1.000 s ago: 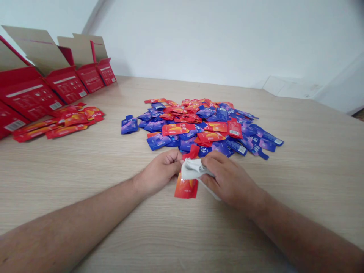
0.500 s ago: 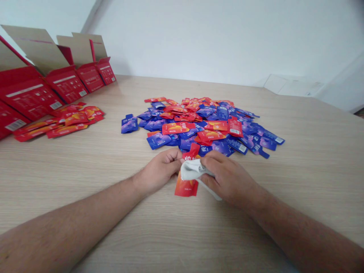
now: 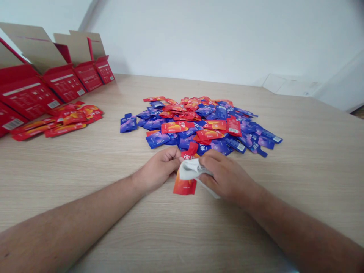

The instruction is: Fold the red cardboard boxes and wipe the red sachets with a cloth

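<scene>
While your left hand (image 3: 157, 170) pinches the glossy red-orange foil sachet (image 3: 184, 186) at its edge, your right hand (image 3: 226, 178) clenches a crumpled white cloth (image 3: 192, 169) across its middle. The sachet's ends protrude above and below the cloth, just short of the heaped blue and red sachets (image 3: 199, 129) on the pale wood-grain table (image 3: 85, 163).

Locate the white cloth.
In the head view, the white cloth sits low centre between the left hand and right hand, over a red sachet, just below the sachet pile.
</scene>
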